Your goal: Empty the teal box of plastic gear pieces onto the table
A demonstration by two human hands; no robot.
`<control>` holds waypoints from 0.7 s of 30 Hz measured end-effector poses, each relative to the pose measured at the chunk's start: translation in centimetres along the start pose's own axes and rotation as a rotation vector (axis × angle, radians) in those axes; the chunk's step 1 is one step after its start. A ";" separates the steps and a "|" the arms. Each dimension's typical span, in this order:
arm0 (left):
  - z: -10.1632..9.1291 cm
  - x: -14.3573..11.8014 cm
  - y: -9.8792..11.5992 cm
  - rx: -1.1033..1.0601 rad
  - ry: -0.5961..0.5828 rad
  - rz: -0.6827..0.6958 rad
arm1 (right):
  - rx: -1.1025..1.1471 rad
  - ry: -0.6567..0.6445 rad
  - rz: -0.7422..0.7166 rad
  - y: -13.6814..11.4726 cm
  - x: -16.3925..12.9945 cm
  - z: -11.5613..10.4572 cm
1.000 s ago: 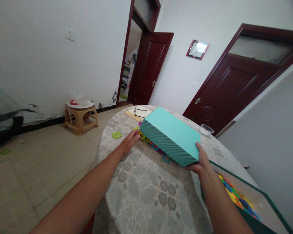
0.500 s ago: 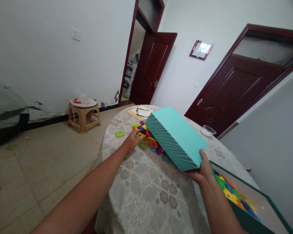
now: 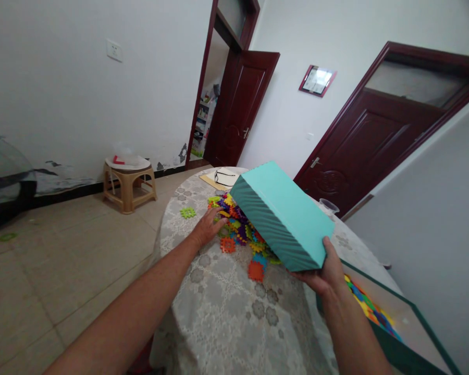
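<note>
Turquoise card, by the look of it, forms the box [image 3: 285, 213] in front of you, tilted above the table [image 3: 234, 317]. Its long axis slants from far left to near right, and the near-right end sits in your right hand [image 3: 323, 268], clearly the nearer one. From that hand the box reaches forward and to your left; from your left hand [image 3: 209, 226] it lies to the right, across a gap. Your right thumb presses on the box's end while the fingers go beneath, so that grip is closed. Your left hand is spread, fingertips at the near-left edge of the colourful pile of pieces [image 3: 240, 233]; whether they pinch one, you cannot tell. The pile runs along the box's lower-left side and partly under it; the underside is hidden. Farther out, one lime piece [image 3: 187, 212] lies left of the pile, and an open bin [image 3: 424, 325] stands beyond your right forearm.
</note>
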State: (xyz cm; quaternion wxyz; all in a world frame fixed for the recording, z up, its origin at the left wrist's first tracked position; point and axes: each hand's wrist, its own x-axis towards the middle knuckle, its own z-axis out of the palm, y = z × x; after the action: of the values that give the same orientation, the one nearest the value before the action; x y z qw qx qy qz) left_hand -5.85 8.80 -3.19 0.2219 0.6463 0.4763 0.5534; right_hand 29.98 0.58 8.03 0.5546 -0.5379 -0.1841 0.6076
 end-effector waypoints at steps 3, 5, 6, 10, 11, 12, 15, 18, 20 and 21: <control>0.0 0.0 0.1 0.009 -0.007 -0.001 | -0.001 0.015 -0.010 -0.6 -0.2 -0.1; 0.1 0.0 0.1 0.011 -0.011 0.002 | -0.012 -0.005 -0.020 -0.8 -0.1 -0.3; 0.1 0.0 0.1 0.011 -0.013 0.005 | -0.019 -0.026 -0.027 -0.9 0.0 -0.4; 0.1 0.1 0.1 0.012 -0.026 0.022 | -0.030 -0.079 -0.062 -1.1 0.0 -0.7; 0.1 0.1 0.1 0.013 -0.029 0.025 | -0.023 -0.074 -0.068 -1.2 -0.1 -0.7; 0.0 0.1 0.1 0.013 -0.031 0.026 | -0.017 -0.069 -0.075 -1.4 -0.3 -0.6; 0.0 0.2 0.1 0.017 -0.035 0.020 | 0.001 -0.040 -0.104 -2.0 -1.1 -0.1; 0.0 0.2 0.0 0.014 -0.035 0.010 | 0.024 -0.010 -0.146 -2.9 -2.0 0.4; 0.1 0.2 -0.2 0.008 -0.037 0.005 | 0.044 -0.005 -0.169 -3.6 -2.4 0.5; 0.1 0.3 -0.2 0.004 -0.038 0.004 | 0.052 -0.008 -0.181 -3.9 -2.6 0.5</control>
State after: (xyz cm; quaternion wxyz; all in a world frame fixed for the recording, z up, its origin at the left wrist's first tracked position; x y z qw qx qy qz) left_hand -5.85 9.14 -3.26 0.2286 0.6582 0.4717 0.5404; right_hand 30.89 -0.21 12.56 0.6204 -0.5019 -0.2183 0.5617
